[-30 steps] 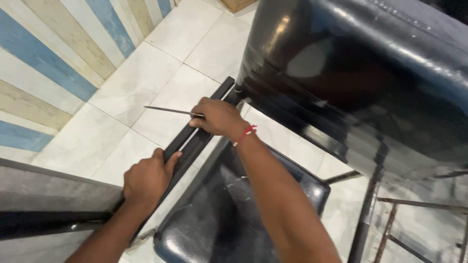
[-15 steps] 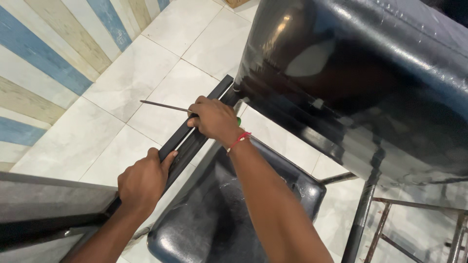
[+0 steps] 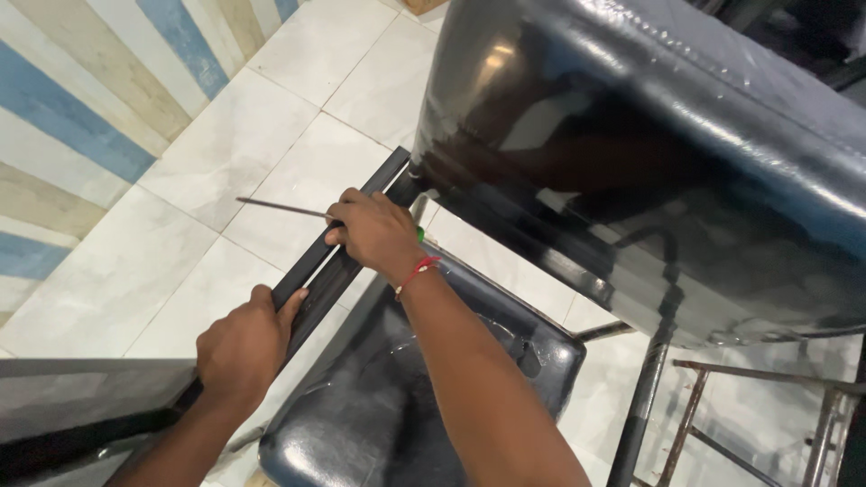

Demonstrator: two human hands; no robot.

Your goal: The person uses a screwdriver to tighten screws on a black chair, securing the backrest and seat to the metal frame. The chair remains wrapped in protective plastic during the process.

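I see a pale tiled floor (image 3: 225, 162) spreading beyond and to the left of my hands. Below my right hand (image 3: 374, 233) stands a black chair (image 3: 433, 397) on the tiles; to its right, thin metal legs (image 3: 645, 406) of a frame also stand there.

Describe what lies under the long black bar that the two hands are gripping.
Under the black bar show pale floor tiles and the edge of a black padded seat. The left hand and right hand cover parts of it; the right hand also holds a thin rod.
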